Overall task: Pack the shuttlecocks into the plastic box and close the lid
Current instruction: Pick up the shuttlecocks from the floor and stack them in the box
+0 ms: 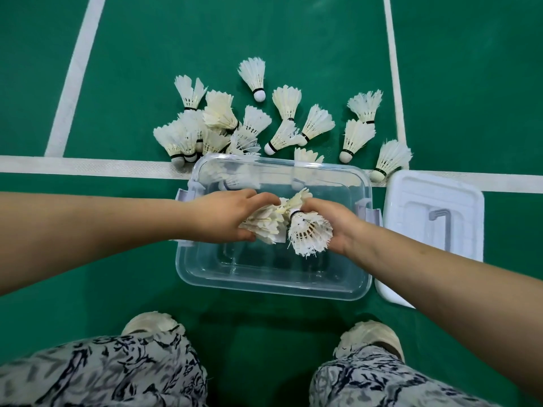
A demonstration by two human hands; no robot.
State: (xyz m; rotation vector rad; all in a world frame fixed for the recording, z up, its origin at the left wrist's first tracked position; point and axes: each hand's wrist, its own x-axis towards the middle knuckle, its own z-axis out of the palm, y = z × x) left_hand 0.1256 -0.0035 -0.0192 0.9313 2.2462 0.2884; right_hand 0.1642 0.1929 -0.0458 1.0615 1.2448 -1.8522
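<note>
A clear plastic box (205, 268) stands open on the green court floor in front of me. Over its middle, my left hand (223, 214) grips a bunch of white feather shuttlecocks (264, 223). Beside it, my right hand (338, 223) holds another shuttlecock (308, 233) with its frayed skirt facing me. The two hands almost touch above the box. Several loose shuttlecocks (223, 121) lie scattered on the floor just beyond the box's far edge. The white lid (411, 207) lies flat to the right of the box.
White court lines (88, 167) cross the floor behind the box and run away from me on both sides. My knees in patterned trousers (102, 374) and my two pale shoes (152, 323) are close in front of the box.
</note>
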